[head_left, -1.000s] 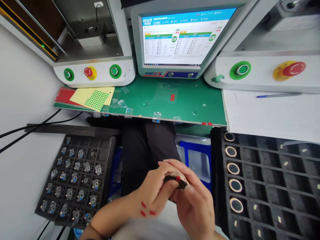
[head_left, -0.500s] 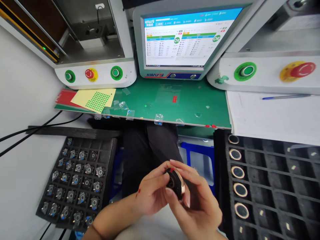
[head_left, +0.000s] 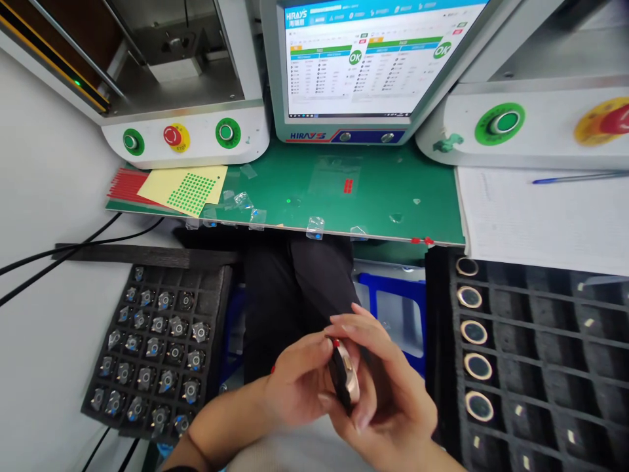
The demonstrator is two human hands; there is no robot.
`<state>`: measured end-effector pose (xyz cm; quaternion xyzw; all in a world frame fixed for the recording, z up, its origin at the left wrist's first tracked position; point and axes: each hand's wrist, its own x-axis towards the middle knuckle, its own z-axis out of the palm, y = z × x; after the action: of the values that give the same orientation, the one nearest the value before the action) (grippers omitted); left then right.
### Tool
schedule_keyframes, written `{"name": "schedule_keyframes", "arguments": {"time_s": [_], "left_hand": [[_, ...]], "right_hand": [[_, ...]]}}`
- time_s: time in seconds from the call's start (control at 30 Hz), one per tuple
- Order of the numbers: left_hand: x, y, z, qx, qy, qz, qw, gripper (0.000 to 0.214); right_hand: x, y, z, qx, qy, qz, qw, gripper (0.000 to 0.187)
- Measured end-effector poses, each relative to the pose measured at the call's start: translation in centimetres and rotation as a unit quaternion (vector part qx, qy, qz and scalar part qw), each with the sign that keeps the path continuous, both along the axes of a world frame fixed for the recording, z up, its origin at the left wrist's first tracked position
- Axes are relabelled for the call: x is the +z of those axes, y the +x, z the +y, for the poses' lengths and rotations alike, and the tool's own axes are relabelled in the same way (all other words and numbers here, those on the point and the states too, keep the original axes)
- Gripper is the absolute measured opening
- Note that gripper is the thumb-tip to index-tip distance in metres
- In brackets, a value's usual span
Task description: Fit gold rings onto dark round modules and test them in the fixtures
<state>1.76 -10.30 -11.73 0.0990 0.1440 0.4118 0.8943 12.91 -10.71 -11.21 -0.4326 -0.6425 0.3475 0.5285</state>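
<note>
Both hands meet low in the middle of the view, over my lap. My left hand (head_left: 295, 387) and my right hand (head_left: 388, 393) are closed together on one small round black part with a rose-gold rim (head_left: 344, 377). It stands on edge between the fingertips, and a red dot shows at its top. To the left lies a black foam tray (head_left: 219, 308) with several small metal parts in its cells. On the right a larger black tray (head_left: 439, 341) holds a column of gold-rimmed round parts.
A green mat (head_left: 383, 190) lies ahead under a monitor (head_left: 368, 59) showing green OK marks. Machines with green and red buttons flank it. A yellow sheet of green dot stickers (head_left: 189, 190), bits of clear film, a paper and a blue pen (head_left: 580, 177) rest on the bench.
The round part has been turned in my fingers from nearly flat to standing on edge. The view has shifted slightly down and left.
</note>
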Motion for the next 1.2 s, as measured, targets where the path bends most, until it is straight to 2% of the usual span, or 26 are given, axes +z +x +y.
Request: {"name": "schedule_keyframes", "arguments": {"time_s": [0.1, 0.23, 0.33, 0.53, 0.67, 0.8, 0.9, 0.97, 1.07, 1.13, 1.2], "left_hand": [[0.0, 0.0, -0.2, 0.005, -0.001, -0.023, 1.000, 0.036], [0.1, 0.3, -0.1, -0.009, 0.009, -0.043, 0.999, 0.037], [0.0, 0.5, -0.3, -0.023, 0.003, -0.035, 0.999, 0.040], [-0.5, 0.6, -1.1, 0.035, 0.036, -0.042, 0.998, 0.037], [-0.5, 0.7, -1.1, 0.055, 0.038, -0.037, 0.997, 0.034], [0.1, 0.9, -0.5, 0.077, 0.019, -0.009, 0.997, 0.037], [0.2, 0.7, 0.4, 0.069, -0.026, 0.025, 0.997, 0.040], [-0.2, 0.2, 1.1, 0.059, -0.068, 0.054, 0.994, 0.040], [-1.5, -1.2, 1.9, 0.052, -0.088, 0.170, 0.980, 0.043], [-2.4, -2.5, 2.3, 0.037, -0.055, 0.282, 0.957, 0.038], [-2.9, -4.0, 2.6, 0.028, -0.003, 0.407, 0.913, 0.030]], "right_hand": [[-0.5, 0.4, -0.1, 0.054, -0.026, 0.025, 0.998, 0.067], [-1.0, 0.9, 0.2, 0.099, -0.028, 0.050, 0.993, 0.059], [-1.2, 1.1, 0.4, 0.108, -0.021, 0.069, 0.991, 0.054], [-1.3, 1.1, 0.0, 0.120, -0.052, 0.112, 0.985, 0.059], [-1.5, 1.0, 0.3, 0.118, -0.032, 0.121, 0.985, 0.058], [-2.0, 0.8, 0.7, 0.123, -0.026, 0.114, 0.985, 0.061], [-2.3, 1.0, 1.2, 0.127, -0.026, 0.088, 0.988, 0.060], [-2.5, 1.7, 2.6, 0.109, -0.020, 0.028, 0.993, 0.054], [-3.1, 3.6, 7.2, 0.006, 0.024, -0.121, 0.992, 0.037], [-3.8, 5.1, 11.6, -0.068, 0.079, -0.226, 0.969, 0.034], [-4.6, 6.5, 15.9, -0.075, 0.076, -0.323, 0.940, 0.037]]}}
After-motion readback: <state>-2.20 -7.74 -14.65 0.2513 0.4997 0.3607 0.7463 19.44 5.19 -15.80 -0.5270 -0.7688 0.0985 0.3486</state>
